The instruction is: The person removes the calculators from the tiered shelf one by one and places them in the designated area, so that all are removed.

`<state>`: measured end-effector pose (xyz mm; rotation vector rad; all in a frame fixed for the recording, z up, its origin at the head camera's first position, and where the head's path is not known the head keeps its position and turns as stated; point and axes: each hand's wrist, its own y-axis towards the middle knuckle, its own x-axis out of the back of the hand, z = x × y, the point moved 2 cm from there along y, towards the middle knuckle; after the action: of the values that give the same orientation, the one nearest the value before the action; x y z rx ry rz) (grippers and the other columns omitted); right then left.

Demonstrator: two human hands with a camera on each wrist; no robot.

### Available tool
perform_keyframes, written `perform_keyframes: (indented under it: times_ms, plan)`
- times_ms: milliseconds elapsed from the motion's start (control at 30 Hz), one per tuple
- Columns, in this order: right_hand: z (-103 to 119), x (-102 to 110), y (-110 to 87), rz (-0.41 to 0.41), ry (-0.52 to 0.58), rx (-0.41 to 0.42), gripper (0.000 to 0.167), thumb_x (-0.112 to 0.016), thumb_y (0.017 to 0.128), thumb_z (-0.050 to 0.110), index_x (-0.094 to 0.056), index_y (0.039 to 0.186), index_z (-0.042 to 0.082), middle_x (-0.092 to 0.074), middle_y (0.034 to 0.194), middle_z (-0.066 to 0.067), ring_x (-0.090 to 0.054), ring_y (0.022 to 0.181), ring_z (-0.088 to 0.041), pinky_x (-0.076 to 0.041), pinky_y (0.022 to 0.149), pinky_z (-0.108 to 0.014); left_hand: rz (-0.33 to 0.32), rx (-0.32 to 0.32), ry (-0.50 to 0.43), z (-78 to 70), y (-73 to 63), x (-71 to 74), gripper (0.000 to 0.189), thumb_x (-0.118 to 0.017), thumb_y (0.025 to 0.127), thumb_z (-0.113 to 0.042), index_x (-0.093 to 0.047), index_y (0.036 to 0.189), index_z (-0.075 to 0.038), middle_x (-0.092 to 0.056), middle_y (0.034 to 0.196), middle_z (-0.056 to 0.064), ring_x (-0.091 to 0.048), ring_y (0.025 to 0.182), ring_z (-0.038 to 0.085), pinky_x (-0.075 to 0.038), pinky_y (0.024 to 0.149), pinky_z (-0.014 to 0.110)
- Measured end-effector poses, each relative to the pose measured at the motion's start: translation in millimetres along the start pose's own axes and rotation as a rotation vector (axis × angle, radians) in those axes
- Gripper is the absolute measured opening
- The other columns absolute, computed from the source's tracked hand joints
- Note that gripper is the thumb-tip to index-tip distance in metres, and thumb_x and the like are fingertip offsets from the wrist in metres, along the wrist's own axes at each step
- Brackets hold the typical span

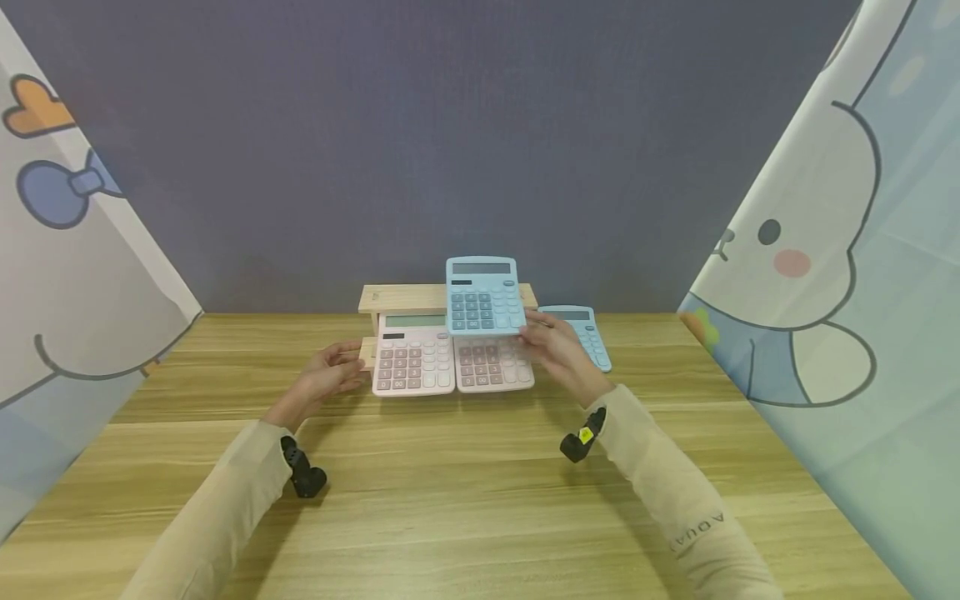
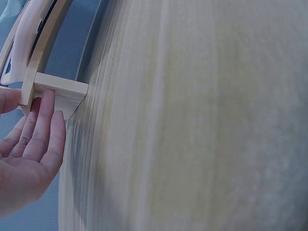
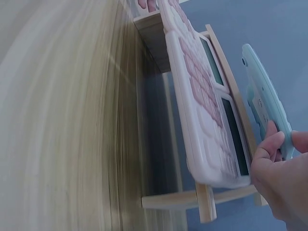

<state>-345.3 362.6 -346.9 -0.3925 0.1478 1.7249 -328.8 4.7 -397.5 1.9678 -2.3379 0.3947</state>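
A: Which way did the light-blue calculator (image 1: 483, 298) point, and where was it?

B: Its display end pointed far and its keypad end near. The long axis ran near to far, the far end slightly to the left, with the keys facing up. It was held above the wooden stand (image 1: 401, 297), apart from the right pink calculator (image 1: 493, 367), whose display it hid in the head view.

A: What did the hands show?

B: The right hand (image 1: 558, 354) pinched the light-blue calculator at its near right corner, digits on both faces. The left hand (image 1: 330, 375) grasped the left end of the wooden stand between thumb and nearly straight fingers.

A: How were the others aligned?

B: The left pink calculator (image 1: 414, 358) and its neighbour sat side by side on the stand, tilted, display ends raised and far. Beyond the right hand, a second blue calculator (image 1: 591, 333) slanted from near right to far left.

A: And the materials?

B: The calculators had smooth, plastic-looking shells with rounded corners and small squarish keys. The stand was pale wood, straight-edged; the table (image 1: 435, 500) bore a streaked grain running left to right.
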Motion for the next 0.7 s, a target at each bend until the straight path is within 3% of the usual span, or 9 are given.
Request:
perform_keyframes:
  times_ms: [200, 367, 700]
  plan:
    - [3.2, 12.3, -3.4, -0.015, -0.013, 0.025, 0.048, -0.046, 0.089, -0.008, -0.033, 0.135, -0.002, -0.051, 0.106, -0.008, -0.055, 0.080, -0.010, -0.048, 0.082, -0.022, 0.001, 0.001, -0.008, -0.7, -0.8, -0.5, 0.055, -0.044, 0.097, -0.013, -0.019, 0.143, 0.000, -0.031, 0.139, 0.027, -0.047, 0.121, 0.037, -0.042, 0.101, 0.041]
    - [4.8, 21.6, -7.2, -0.010, 0.022, 0.042, 0.038, -0.045, 0.088, -0.011, -0.041, 0.124, 0.000, -0.058, 0.093, -0.004, -0.057, 0.078, -0.011, -0.049, 0.079, -0.020, 0.004, 0.001, -0.016, -0.6, -0.9, -0.7, 0.055, -0.043, 0.097, -0.013, -0.018, 0.143, 0.000, -0.030, 0.139, 0.028, -0.045, 0.122, 0.040, -0.041, 0.102, 0.043]
    - [9.2, 40.5, -11.9, 0.021, 0.055, 0.052, 0.033, -0.040, 0.090, -0.011, -0.039, 0.121, 0.001, -0.060, 0.089, -0.003, -0.057, 0.075, -0.010, -0.049, 0.070, -0.017, 0.005, -0.006, -0.020, -0.1, -0.3, -0.8, 0.054, -0.043, 0.097, -0.011, -0.018, 0.143, 0.000, -0.030, 0.138, 0.028, -0.046, 0.121, 0.040, -0.040, 0.102, 0.043]
